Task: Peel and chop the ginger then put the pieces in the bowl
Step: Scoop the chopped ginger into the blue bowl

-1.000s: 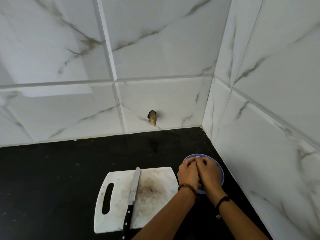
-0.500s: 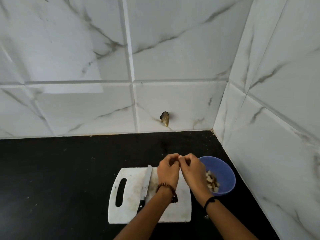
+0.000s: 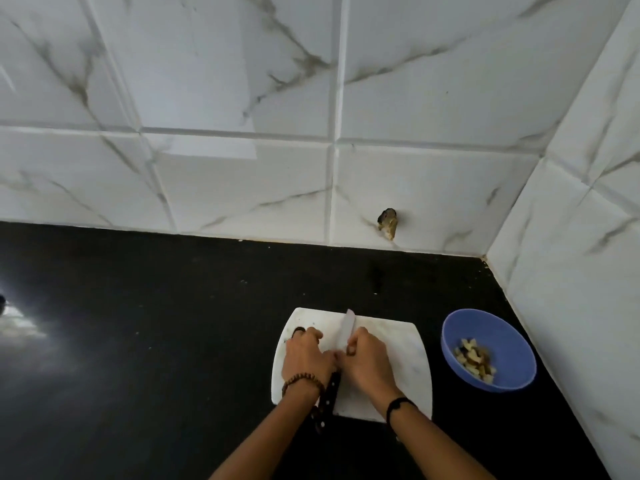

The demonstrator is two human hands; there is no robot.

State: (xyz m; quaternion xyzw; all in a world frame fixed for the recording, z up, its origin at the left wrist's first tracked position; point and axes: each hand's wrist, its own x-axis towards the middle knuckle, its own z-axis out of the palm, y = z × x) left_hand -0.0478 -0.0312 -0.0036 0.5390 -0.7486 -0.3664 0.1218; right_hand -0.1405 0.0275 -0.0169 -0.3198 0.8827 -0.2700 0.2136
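Observation:
The white cutting board (image 3: pixel 401 344) lies on the black counter. A knife lies across it, its blade (image 3: pixel 347 326) pointing away and its black handle (image 3: pixel 327 400) toward me. My left hand (image 3: pixel 304 356) rests palm down on the board's left side, fingers at the handle slot. My right hand (image 3: pixel 369 363) sits just right of the blade with fingers curled against it; whether it grips is unclear. The thumbs meet over the knife. To the right stands a blue bowl (image 3: pixel 512 341) with several chopped ginger pieces (image 3: pixel 476 362) in it. No ginger shows on the board.
Marble-look tiled walls close the counter (image 3: pixel 173 323) at the back and right, forming a corner (image 3: pixel 485 258) behind the bowl. A chipped brown spot (image 3: pixel 388 223) marks the back wall. Bright glare lies on the counter at far left.
Both hands have moved left from over the bowl down onto the cutting board, on either side of the knife. The view has swung to the left, so the bowl stands uncovered.

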